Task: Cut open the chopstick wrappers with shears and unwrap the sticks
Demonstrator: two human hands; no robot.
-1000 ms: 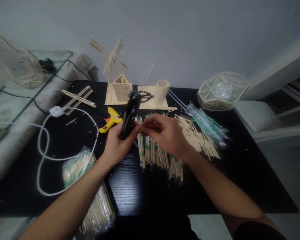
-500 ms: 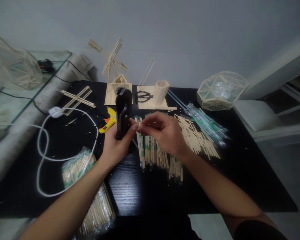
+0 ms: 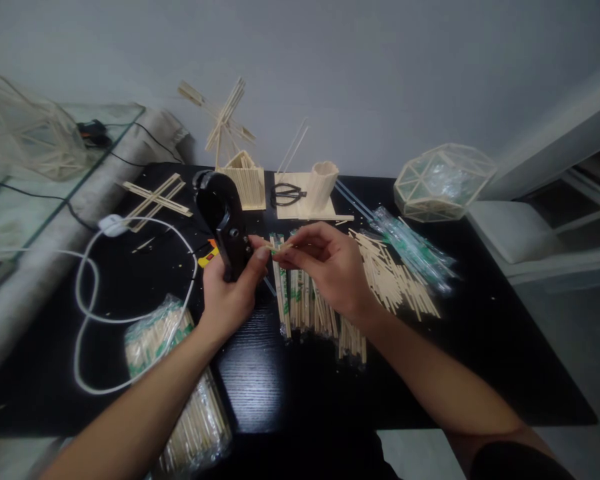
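My left hand (image 3: 230, 293) is closed around a black hand tool with a hooked, curved jaw (image 3: 225, 220), like a pipe cutter, held upright. Its thumb and forefinger also meet a short piece of wooden stick (image 3: 281, 248). My right hand (image 3: 337, 270) pinches the other end of that short piece between thumb and fingertips. Both hands hover over plastic-wrapped bundles of chopsticks (image 3: 307, 307). Behind my left hand shows part of a yellow glue gun (image 3: 209, 257), mostly hidden by the tool and hand.
Scissors (image 3: 288, 194) lie on a stick-built base beside a round stick cup (image 3: 323, 187). A stick windmill (image 3: 225, 123) stands behind left. Loose sticks (image 3: 395, 273) lie right, below a geometric frame (image 3: 445, 183). A white cable (image 3: 77, 320) loops left, near a chopstick pack (image 3: 193, 427).
The black tool has tilted and swung left in my left hand, covering more of the glue gun. The small stick piece between my fingertips shows more clearly now.
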